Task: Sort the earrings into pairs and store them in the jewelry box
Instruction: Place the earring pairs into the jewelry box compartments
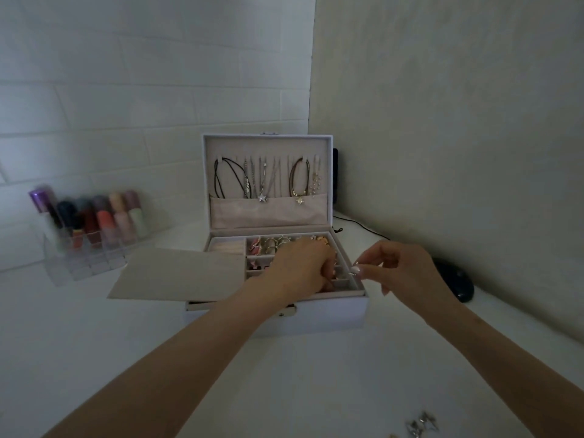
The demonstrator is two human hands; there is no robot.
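An open white jewelry box (331, 314) stands on the white table, its lid upright with necklaces hanging inside. Its top tray has small compartments with earrings (278, 243) in the back row. My left hand (300, 267) reaches into the tray's right compartments, fingers curled down inside; what they hold is hidden. My right hand (398, 273) hovers over the box's right edge and pinches a small silver earring (355, 270) between thumb and forefinger. Loose silver earrings (420, 423) lie on the table near the bottom edge.
A grey flat insert (177, 275) lies against the box's left side. A clear organizer with lipsticks and bottles (91, 226) stands at the left. A black oval object (455, 284) and a cable lie by the right wall.
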